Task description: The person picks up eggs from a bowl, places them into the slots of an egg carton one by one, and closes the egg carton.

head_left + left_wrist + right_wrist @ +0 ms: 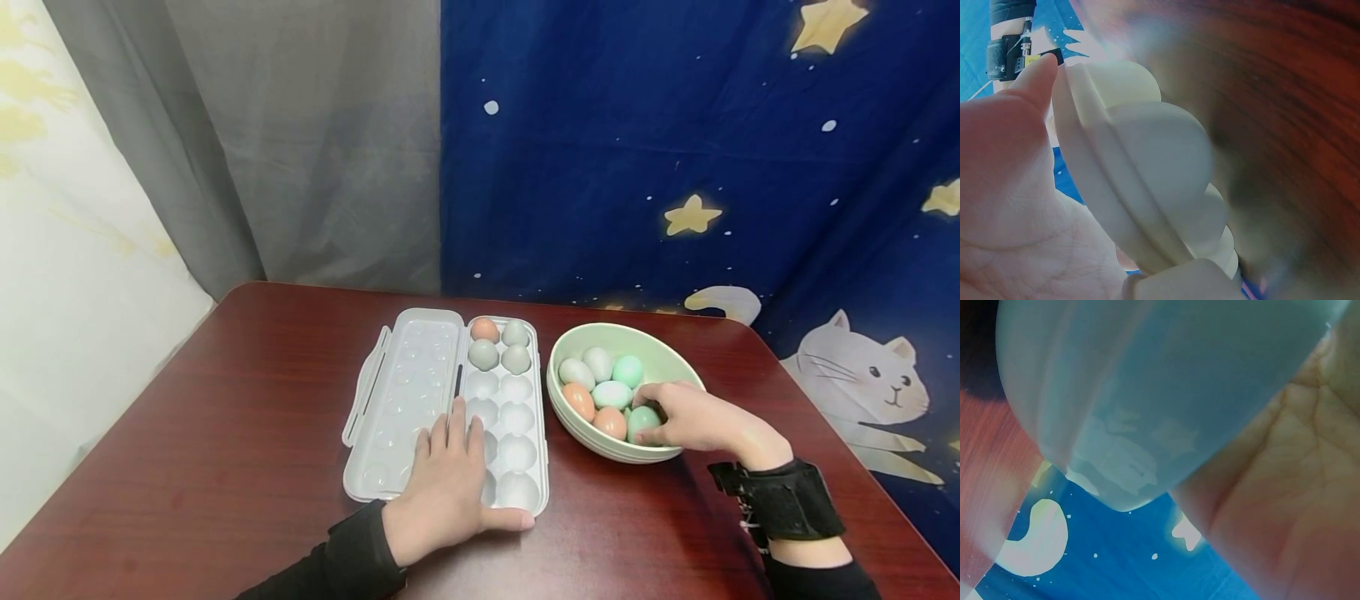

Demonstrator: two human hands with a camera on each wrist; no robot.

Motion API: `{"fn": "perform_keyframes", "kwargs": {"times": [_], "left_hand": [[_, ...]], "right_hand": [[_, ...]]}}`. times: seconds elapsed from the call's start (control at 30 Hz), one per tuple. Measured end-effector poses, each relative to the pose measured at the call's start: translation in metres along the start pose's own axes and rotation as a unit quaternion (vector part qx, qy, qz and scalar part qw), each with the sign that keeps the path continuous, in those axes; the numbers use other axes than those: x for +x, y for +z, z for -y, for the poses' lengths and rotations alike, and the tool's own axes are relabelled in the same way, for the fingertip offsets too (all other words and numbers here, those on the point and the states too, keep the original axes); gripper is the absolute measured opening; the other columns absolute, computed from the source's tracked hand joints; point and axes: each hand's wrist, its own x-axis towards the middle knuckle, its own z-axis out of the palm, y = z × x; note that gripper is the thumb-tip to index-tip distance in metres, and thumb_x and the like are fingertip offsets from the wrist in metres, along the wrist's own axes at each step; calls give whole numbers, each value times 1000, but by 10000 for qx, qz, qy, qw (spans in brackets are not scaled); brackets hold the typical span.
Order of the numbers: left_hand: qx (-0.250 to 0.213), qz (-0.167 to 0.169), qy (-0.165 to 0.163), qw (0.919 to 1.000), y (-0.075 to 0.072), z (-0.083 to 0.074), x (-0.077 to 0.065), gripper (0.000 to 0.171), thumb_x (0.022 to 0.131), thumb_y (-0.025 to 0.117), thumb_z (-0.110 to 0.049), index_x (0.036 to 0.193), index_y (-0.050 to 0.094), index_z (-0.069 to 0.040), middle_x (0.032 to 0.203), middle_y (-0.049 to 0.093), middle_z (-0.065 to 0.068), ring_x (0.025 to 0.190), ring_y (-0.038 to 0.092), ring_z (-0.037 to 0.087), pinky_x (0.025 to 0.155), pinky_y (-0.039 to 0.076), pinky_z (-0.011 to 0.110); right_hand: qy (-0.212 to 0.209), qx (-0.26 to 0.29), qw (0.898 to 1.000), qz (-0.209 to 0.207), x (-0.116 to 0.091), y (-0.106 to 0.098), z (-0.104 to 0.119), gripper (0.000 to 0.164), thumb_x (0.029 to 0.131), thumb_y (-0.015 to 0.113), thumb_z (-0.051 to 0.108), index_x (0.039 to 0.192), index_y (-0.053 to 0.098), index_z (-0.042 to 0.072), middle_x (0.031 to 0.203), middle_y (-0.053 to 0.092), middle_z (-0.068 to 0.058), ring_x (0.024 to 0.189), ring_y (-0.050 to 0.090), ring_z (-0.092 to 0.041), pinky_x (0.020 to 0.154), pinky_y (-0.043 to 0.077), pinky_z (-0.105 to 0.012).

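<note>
An egg carton (pixel 531 467), pale and translucent, lies with its lid (pixel 408 375) folded out to the left. One brown egg (pixel 484 329) and several grey-green eggs (pixel 516 359) fill its far cups. My left hand (pixel 442 492) rests over the near end with fingers spread and straight, the thumb along the front edge. In the left wrist view the carton's rounded cups (pixel 1166 150) show beside the palm. My right hand (pixel 697 421) reaches into a pale green bowl (pixel 667 354), thumb and fingers curled round a green egg (pixel 642 423). The bowl's wall hides those fingers in the right wrist view.
Several more eggs lie in the bowl, among them a brown egg (pixel 578 401), a mint egg (pixel 612 395) and a grey-green egg (pixel 597 364). Carton and bowl stand side by side on a dark red table (pixel 247 433). Curtains (pixel 570 167) hang behind it.
</note>
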Motion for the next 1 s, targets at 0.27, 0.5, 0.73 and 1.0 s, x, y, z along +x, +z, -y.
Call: {"fn": "perform_keyframes", "kwargs": {"times": [0.27, 0.5, 0.73, 1.0], "left_hand": [[-22, -9, 1, 10000, 0, 1, 0, 125, 63, 66, -83, 142, 39, 10, 151, 22, 34, 131, 32, 50, 102, 29, 62], [-17, -68, 56, 10000, 1, 1, 0, 125, 63, 66, -83, 141, 40, 11, 150, 23, 34, 130, 32, 50, 102, 30, 62], [-15, -123, 91, 9999, 3, 1, 0, 125, 63, 66, -83, 141, 40, 11, 150, 23, 35, 129, 33, 51, 101, 30, 62], [-47, -97, 78, 9999, 2, 1, 0, 124, 64, 67, -82, 141, 39, 11, 150, 22, 35, 130, 32, 51, 102, 29, 63]], "right_hand": [[56, 68, 9999, 56, 1, 1, 2, 27, 80, 81, 27, 95, 65, 12, 79, 54, 9, 74, 48, -11, 68, 41, -31], [117, 97, 9999, 71, 0, 1, 1, 26, 80, 80, 27, 94, 64, 13, 76, 53, 9, 72, 47, -11, 67, 41, -30], [75, 96, 9999, 79, -1, 0, 3, 26, 80, 80, 27, 94, 64, 12, 77, 53, 9, 72, 47, -11, 67, 41, -31], [61, 105, 9999, 63, -1, -1, 3, 26, 80, 80, 26, 95, 64, 11, 78, 53, 9, 73, 47, -12, 67, 41, -31]]}}
